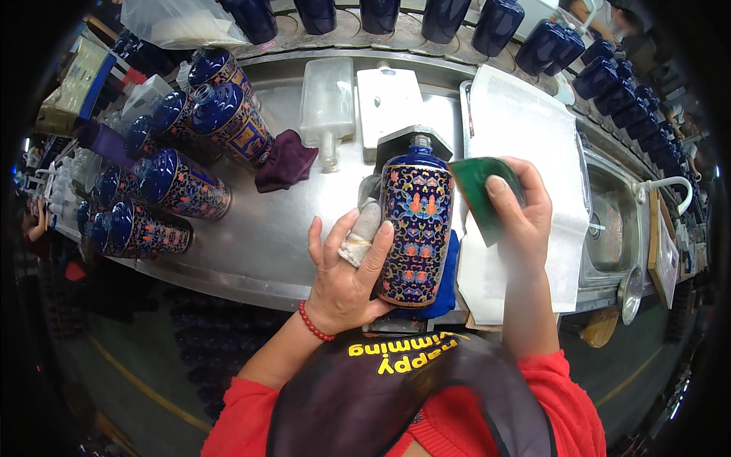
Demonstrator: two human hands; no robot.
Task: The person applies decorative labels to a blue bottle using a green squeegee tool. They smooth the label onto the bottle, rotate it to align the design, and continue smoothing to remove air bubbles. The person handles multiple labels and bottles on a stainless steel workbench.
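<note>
A dark blue bottle (415, 225) with a colourful floral pattern and a clear threaded neck lies or leans in front of me, neck pointing away. My left hand (345, 266) grips its lower left side; one finger wears a pale wrapping (365, 226), and a red bead bracelet circles the wrist. Between the thumb and fingers of my right hand (519, 199) is a flat green scraper (483, 186), its edge by the bottle's upper right shoulder. Whether that edge touches the bottle I cannot tell. Under the bottle's right side shows a blue cloth (449, 286).
Several patterned bottles (232, 126) stand at the left of the metal table (259, 240), near a crumpled purple cloth (287, 161). Beyond are a clear empty bottle (327, 103) and a white box (387, 103). White sheets (521, 228) lie right, before a sink (609, 221). Plain blue bottles (445, 19) line a conveyor.
</note>
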